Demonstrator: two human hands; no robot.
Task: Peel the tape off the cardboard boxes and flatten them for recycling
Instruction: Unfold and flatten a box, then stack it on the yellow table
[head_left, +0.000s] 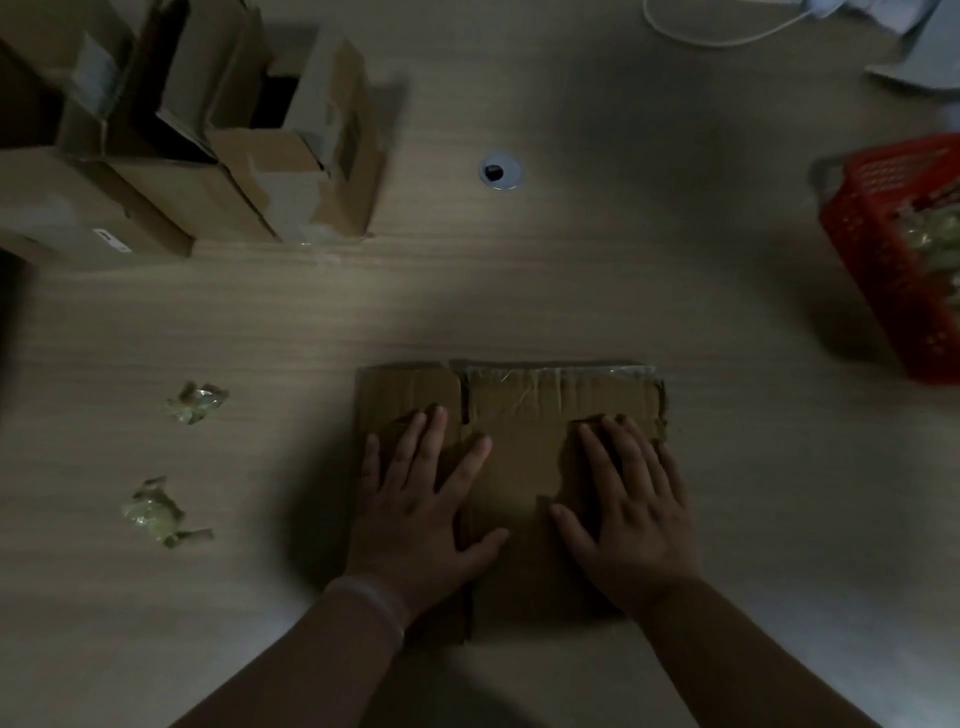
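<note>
A flattened brown cardboard box (519, 467) lies on the wooden table, near the front edge. Clear tape (561, 378) still runs along its far edge. My left hand (421, 509) presses flat on the box's left half, fingers spread and straight. My right hand (628, 509) presses flat on its right half in the same way. Several unflattened cardboard boxes (208, 135) stand together at the far left. Two crumpled wads of peeled tape lie left of the box, one (195, 402) farther and one (156, 512) nearer.
A red plastic basket (883, 249) holding crumpled tape sits at the right edge. A round cable hole (498, 170) is in the table's middle back. A white cable (717, 31) and white objects lie at the far right.
</note>
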